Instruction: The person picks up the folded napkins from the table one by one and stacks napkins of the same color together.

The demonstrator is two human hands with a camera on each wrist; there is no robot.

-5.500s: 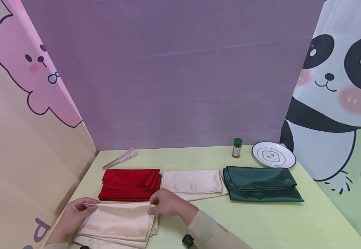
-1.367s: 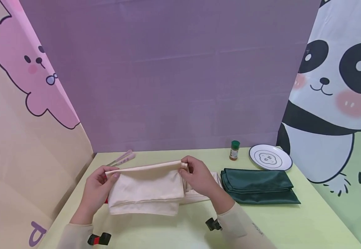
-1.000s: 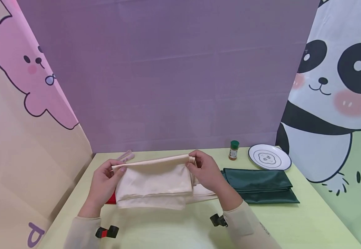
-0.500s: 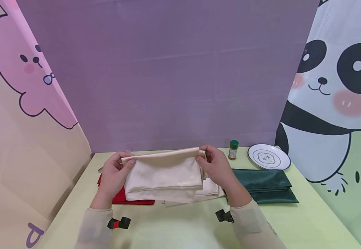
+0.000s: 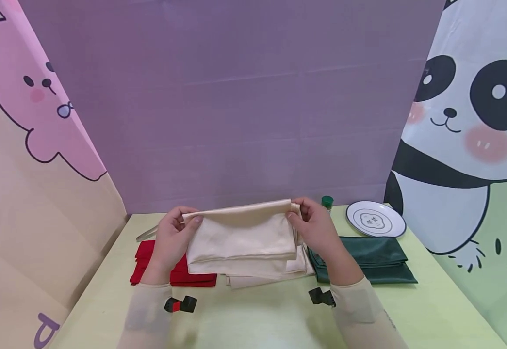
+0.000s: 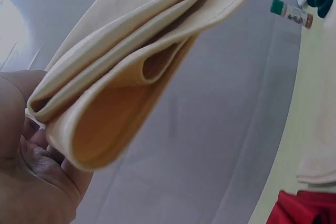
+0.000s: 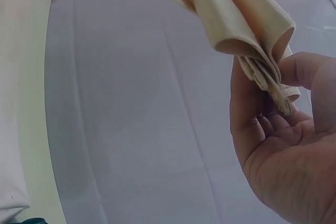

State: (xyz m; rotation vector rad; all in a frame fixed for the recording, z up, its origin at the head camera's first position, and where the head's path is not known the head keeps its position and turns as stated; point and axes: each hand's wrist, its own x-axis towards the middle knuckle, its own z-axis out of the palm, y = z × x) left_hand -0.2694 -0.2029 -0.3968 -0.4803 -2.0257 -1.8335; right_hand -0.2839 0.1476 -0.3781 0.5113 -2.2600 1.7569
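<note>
A folded cream satin cloth [image 5: 242,237] hangs in the air between both hands, its layers drooping below the upper fold. My left hand [image 5: 172,240] pinches its upper left corner between thumb and fingers. At the upper right corner, my right hand [image 5: 318,230] grips the bunched layers. In the left wrist view the looped folds of the cloth [image 6: 121,98] show edge-on. Below and behind it lies a second folded cream cloth [image 5: 257,282], partly hidden. A folded red cloth [image 5: 196,279] is on the left, partly behind my left hand, and a folded dark green cloth [image 5: 375,259] on the right.
A white plate with a dark rim [image 5: 376,219] sits at the table's back right. Beside it, a green-capped bottle [image 5: 327,201] is mostly hidden by my right hand. Scissors [image 5: 147,234] lie at the back left, mostly covered. A purple backdrop [image 5: 244,106] rises behind the table [image 5: 253,320].
Both hands have lifted the folded cream cloth from the table's front left and carried it rightward and up, over the second cream cloth. More of the red cloth shows now than one second ago.
</note>
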